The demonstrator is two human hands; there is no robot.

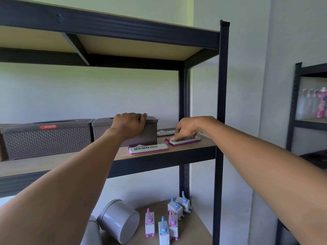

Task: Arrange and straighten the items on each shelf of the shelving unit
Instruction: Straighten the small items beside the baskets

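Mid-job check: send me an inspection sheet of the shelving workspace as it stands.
Surface: middle shelf, wood board in a dark frame.
Job's things: two brown woven tissue boxes side by side; three pink-edged stamp pads to their right, askew.
Clutter: lower shelf holds grey pipe fittings and five small white switches, unaligned.
Grippers: left hand grips the right box's top; right hand presses a stamp pad.
Cables: nothing seen.
Surroundings: second rack with bottles at right.

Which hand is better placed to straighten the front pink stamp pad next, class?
The right hand, probably. It already rests on the neighbouring stamp pad, close beside the front pink stamp pad. The left hand sits atop the woven tissue box.
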